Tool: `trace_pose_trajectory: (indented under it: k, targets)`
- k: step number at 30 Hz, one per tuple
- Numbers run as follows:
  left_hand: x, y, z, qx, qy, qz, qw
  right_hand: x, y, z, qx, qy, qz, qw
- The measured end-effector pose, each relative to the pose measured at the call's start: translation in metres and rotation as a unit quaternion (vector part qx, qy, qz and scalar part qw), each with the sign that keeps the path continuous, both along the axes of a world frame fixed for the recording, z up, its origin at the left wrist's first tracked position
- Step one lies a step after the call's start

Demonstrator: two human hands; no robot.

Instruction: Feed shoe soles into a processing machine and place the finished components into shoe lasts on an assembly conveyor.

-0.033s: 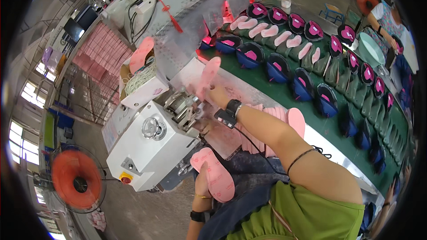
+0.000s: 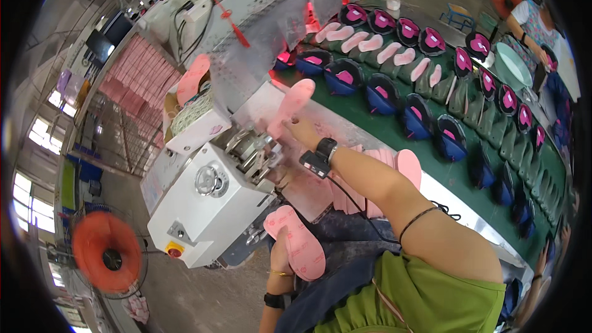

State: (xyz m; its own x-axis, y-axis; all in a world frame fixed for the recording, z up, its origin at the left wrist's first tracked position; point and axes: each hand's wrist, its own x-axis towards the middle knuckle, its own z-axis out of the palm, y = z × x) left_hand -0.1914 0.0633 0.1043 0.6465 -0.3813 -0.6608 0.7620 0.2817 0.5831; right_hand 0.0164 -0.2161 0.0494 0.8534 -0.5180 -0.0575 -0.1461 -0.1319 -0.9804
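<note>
My right hand is closed on the edge of a pink insole, whose lower end is beside the metal rollers of a white machine. Lower down, my left hand grips a second pink insole, held over my lap with the thumb across its printed face. A stack of pink insoles lies on the worktop under my right forearm, with one loose insole leaning at its right end.
Right of the worktop runs a green conveyor carrying rows of blue shoe uppers, shoe lasts and small pink insoles. A white box of string stands behind the machine. An orange fan is at left; another person stands far right.
The insole in my right hand has swung slightly, its upper end tipping to the right. My left hand and its insole stay in place.
</note>
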Motion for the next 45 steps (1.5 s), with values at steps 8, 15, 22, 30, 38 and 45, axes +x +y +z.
trace_pose_trajectory:
  k: [8,15,22,30,38,45]
  targets:
    - [0.024,-0.007,-0.023,-0.063,-0.017,-0.165,0.984,-0.175,-0.174,0.015,0.038,-0.094,-0.216,0.971]
    - [0.034,-0.045,-0.029,-0.024,0.04,-0.165,0.985,-0.454,-0.406,-0.047,-0.303,0.17,-0.479,0.806]
    - [0.027,-0.052,-0.022,-0.044,0.038,-0.176,0.983,-0.487,-0.459,-0.044,-0.297,0.064,-0.483,0.821]
    - [0.018,-0.048,-0.023,0.014,-0.05,-0.152,0.987,-0.237,-0.109,0.013,-0.042,-0.125,-0.059,0.99]
    - [0.025,-0.049,0.0,0.022,-0.099,-0.043,0.994,-0.213,0.04,0.029,-0.094,0.027,0.226,0.969]
    - [0.001,0.002,-0.003,-0.058,-0.04,-0.043,0.997,-0.12,0.025,-0.006,-0.079,-0.007,0.174,0.982]
